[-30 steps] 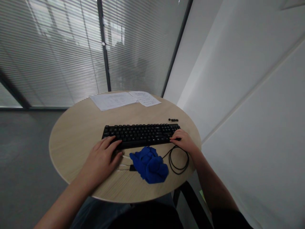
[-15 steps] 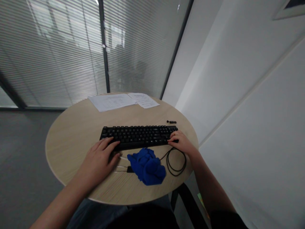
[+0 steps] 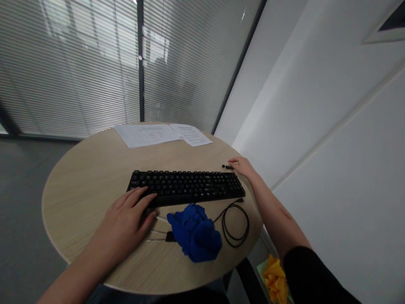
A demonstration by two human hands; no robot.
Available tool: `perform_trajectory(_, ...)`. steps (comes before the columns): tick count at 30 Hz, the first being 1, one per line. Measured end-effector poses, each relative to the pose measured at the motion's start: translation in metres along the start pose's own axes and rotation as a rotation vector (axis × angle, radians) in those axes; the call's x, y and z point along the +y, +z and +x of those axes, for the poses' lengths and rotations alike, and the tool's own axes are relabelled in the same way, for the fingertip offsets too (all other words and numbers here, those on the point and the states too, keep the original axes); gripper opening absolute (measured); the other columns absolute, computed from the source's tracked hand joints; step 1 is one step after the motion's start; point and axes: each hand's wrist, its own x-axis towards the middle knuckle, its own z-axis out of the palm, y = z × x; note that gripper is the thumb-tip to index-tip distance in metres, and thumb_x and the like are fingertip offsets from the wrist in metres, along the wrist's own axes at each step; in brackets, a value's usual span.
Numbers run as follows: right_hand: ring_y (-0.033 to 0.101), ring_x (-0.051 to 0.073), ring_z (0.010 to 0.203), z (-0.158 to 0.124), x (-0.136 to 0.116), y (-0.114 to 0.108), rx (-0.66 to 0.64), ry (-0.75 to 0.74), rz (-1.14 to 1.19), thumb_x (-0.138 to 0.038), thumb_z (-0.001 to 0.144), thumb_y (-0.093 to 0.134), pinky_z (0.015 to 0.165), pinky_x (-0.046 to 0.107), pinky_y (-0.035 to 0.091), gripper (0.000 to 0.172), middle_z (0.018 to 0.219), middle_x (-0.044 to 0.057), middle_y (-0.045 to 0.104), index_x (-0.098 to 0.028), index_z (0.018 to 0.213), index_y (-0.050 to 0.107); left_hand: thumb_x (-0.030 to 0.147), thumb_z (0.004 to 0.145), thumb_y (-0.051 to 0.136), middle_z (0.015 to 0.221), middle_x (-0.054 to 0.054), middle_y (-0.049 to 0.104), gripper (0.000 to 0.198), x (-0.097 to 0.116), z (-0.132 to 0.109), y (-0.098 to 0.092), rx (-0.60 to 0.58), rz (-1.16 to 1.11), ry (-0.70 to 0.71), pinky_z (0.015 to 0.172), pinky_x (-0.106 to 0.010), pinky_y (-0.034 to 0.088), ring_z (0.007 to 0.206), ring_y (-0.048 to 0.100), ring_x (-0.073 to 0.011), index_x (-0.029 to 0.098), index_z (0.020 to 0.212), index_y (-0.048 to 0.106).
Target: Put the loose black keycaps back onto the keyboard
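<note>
A black keyboard point(image 3: 186, 185) lies across the round wooden table. My left hand point(image 3: 126, 217) rests at its left front corner, fingers spread over the keys and thumb by the front edge. Beyond the keyboard's far right corner, my right hand point(image 3: 242, 166) reaches down to several small black pieces point(image 3: 228, 167) in a row. Its fingers are bent together over the right end of that row; what lies under the fingertips is hidden. In front of the keyboard sits a crumpled blue cloth point(image 3: 198, 234), partly covering thin metal-tipped tools point(image 3: 171, 236) with a dark handle.
A coiled black cable point(image 3: 236, 223) lies right of the cloth. White printed sheets point(image 3: 147, 135) rest at the table's point(image 3: 82, 177) far edge. A white wall point(image 3: 332, 139) stands close on the right. Something yellow point(image 3: 275, 278) is below, by a black chair armrest point(image 3: 251, 280).
My right hand has left the keyboard's right end and moved away from me to the small black pieces. The left hand stays on the keyboard. The view has shifted slightly.
</note>
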Motion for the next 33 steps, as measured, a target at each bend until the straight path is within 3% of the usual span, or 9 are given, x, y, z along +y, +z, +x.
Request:
perform_trajectory(8,0.075,0.025,0.094,0.025,0.007,0.030,-0.138,-0.012,-0.030,-0.023,0.082,0.076,0.087,0.034,0.056,0.009,0.097,0.006,0.081,-0.022,0.088,0.082,0.051,0.092,0.049,0.142,-0.015,0.061,0.051,0.002,-0.001,0.002,-0.018,0.007,-0.027,0.111,-0.057,0.045,0.133,0.053,-0.0376,0.020,0.129,0.068)
perform_trajectory(20,0.073,0.021,0.092,0.018,-0.032,0.030,-0.165,-0.157,0.033,-0.017,0.074,0.080,0.089,0.031,0.054,0.011,0.093,0.002,0.080,-0.022,0.083,0.079,0.051,0.092,0.048,0.140,-0.017,0.062,0.053,0.003,-0.001,0.000,-0.006,0.032,-0.017,0.111,-0.056,0.045,0.132,0.055,-0.0376,0.018,0.128,0.070)
perform_trajectory(24,0.072,0.023,0.095,0.016,-0.040,0.022,-0.101,-0.178,0.034,-0.014,0.075,0.077,0.093,0.034,0.053,0.014,0.096,0.003,0.079,-0.023,0.086,0.079,0.051,0.092,0.049,0.141,-0.017,0.062,0.053,0.003,-0.001,-0.001,0.000,0.027,-0.016,0.110,-0.056,0.046,0.130,0.056,-0.0382,0.017,0.128,0.070)
perform_trajectory(29,0.068,0.025,0.102,-0.009,-0.053,-0.004,0.141,-0.354,0.125,-0.017,0.078,0.076,0.100,0.043,0.049,0.045,0.101,0.003,0.078,-0.024,0.122,0.071,0.050,0.093,0.048,0.140,-0.017,0.063,0.052,0.002,-0.002,0.000,0.013,0.028,-0.016,0.109,-0.058,0.046,0.130,0.056,-0.0380,0.018,0.127,0.070)
perform_trajectory(33,0.066,0.026,0.105,-0.038,-0.070,-0.028,0.194,-0.420,0.134,-0.019,0.080,0.075,0.101,0.047,0.047,0.051,0.101,0.002,0.078,-0.027,0.130,0.065,0.050,0.093,0.048,0.141,-0.018,0.061,0.053,0.002,-0.001,0.000,-0.002,0.044,0.005,0.111,-0.057,0.045,0.132,0.054,-0.0382,0.016,0.129,0.069)
